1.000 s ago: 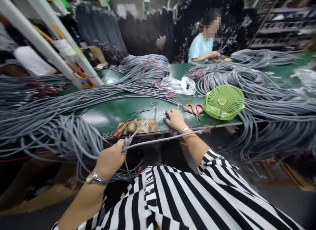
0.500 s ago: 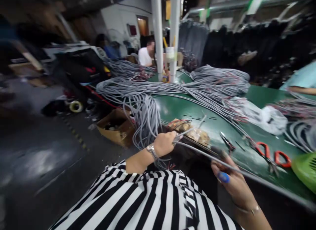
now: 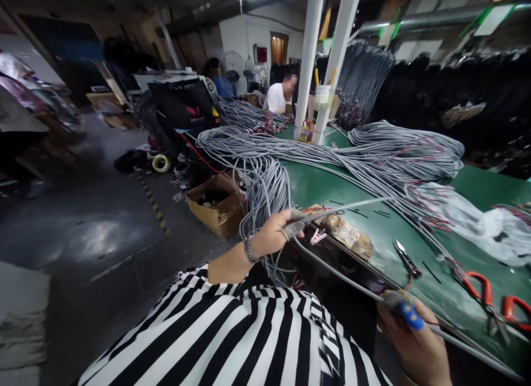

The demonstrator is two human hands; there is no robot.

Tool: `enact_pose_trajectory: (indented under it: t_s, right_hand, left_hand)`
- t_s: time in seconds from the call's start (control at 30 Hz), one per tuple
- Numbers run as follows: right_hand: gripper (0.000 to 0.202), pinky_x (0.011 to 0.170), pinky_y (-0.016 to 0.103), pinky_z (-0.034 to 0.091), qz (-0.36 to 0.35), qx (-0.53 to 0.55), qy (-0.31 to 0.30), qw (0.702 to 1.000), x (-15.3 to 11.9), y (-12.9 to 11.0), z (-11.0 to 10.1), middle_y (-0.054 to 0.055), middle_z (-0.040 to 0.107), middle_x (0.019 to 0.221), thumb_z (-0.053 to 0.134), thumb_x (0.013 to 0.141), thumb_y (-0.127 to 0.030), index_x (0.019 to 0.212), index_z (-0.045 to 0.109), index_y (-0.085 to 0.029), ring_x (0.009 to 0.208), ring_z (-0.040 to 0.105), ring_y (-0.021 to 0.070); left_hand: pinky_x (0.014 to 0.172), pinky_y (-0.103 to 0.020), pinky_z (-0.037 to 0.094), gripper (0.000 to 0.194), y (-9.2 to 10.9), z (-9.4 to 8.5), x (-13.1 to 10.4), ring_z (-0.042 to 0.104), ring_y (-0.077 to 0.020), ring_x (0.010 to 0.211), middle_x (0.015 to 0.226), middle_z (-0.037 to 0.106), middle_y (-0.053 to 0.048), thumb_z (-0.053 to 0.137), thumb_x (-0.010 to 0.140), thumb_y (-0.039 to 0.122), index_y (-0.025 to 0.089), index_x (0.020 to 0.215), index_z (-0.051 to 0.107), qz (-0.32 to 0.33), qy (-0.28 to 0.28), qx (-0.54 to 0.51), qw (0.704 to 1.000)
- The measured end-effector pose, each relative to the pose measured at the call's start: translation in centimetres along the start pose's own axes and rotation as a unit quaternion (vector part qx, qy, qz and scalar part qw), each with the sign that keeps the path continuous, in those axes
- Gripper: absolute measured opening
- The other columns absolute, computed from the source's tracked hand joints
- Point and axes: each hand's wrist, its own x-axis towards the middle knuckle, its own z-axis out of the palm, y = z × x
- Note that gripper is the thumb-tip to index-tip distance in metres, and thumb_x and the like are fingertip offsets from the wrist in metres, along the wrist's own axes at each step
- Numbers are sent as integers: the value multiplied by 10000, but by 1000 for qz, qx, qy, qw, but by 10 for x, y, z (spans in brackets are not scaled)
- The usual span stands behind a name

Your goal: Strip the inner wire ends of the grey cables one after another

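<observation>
A grey cable [image 3: 340,273] runs between my two hands over the front edge of the bench. My left hand [image 3: 277,231], with grey covers on its fingertips, is closed on the cable; one stretch of it sticks out past the fingers toward the upper right. Lower right, my right hand [image 3: 415,325] is closed round the same cable, which continues beyond it to the lower right. Blue tape wraps one of its fingers. Just left of and below my left hand hangs a thick bundle of grey cables [image 3: 265,192].
Long grey cables [image 3: 406,148] lie across the green bench [image 3: 307,181]. Nippers [image 3: 406,259], red-handled scissors [image 3: 485,297] and a plastic bag [image 3: 501,225] rest on it. A cardboard box [image 3: 219,214] stands on the floor to the left. A person [image 3: 276,97] sits behind the bench.
The view has swung left, so the bench appears farther right. My right hand has moved away from my left along the cable. The cable end by my left hand now points more to the right.
</observation>
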Motion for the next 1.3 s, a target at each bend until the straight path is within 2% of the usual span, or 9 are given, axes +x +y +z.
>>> enact_pose_trajectory:
  t_s: [0.1,0.23,0.37,0.47,0.67,0.83,0.97,1.1,1.3]
  right_hand:
    - [194,425,295,405,20,26,-15,999,-5,0,-1,60,610,654,738,697,-430,799,713,-268,520,532,177]
    - [188,415,283,373,23,31,-50,998,-5,0,1,56,590,612,715,722,-431,762,728,-248,469,464,143]
    - [199,413,257,361,16,67,-21,997,-2,0,7,54,614,648,735,705,-441,747,727,-248,491,473,133]
    - [220,430,258,369,5,67,-40,997,2,-5,14,44,594,634,735,713,-439,758,719,-223,503,469,129]
    - [305,478,245,402,-5,-9,-203,979,26,-26,53,14,579,616,637,822,-452,833,689,-152,499,481,102]
    - [424,491,214,386,133,-30,-415,900,55,-6,110,-24,563,549,726,696,-544,698,606,-138,495,484,84]
    - [481,464,198,344,221,-39,-433,873,61,27,150,-29,577,530,782,592,-567,655,571,-139,470,468,70]
    - [485,475,200,371,249,-31,-434,865,59,45,169,-45,563,520,805,557,-549,676,572,-140,456,459,62]
    - [352,616,252,464,214,-89,-422,876,56,59,165,-27,590,646,760,656,-427,771,595,-138,587,540,103]
  left_hand:
    - [425,-175,351,289,12,-12,7,457,-52,405,549,536,47,647,825,426,165,939,595,48,149,-83,984]
    - [384,-166,248,267,9,-54,23,388,-31,379,566,477,73,661,777,404,188,791,504,101,392,-208,890]
    - [470,-147,351,172,-36,-82,0,447,-36,441,552,413,78,457,881,343,181,845,505,-56,535,-161,827]
    - [539,-154,425,176,-84,-66,-50,536,-57,500,550,486,48,421,870,304,171,783,497,-342,433,-29,833]
    - [402,-193,356,95,-123,-50,-130,565,-143,422,486,589,-14,626,675,204,149,639,556,-535,159,68,827]
    - [545,-210,466,193,-81,-75,-96,565,-116,493,542,588,34,585,780,307,162,890,647,-264,160,280,909]
    - [839,-295,517,363,-32,-50,-64,669,-196,888,930,720,-89,579,847,433,148,1051,672,-86,45,186,978]
    - [848,-311,526,372,-21,-11,-48,671,-209,926,1010,716,-118,579,862,469,138,993,687,-70,0,59,996]
    - [630,-239,536,344,-47,15,-45,659,-135,650,740,696,-41,670,797,467,144,910,627,-124,19,-93,988]
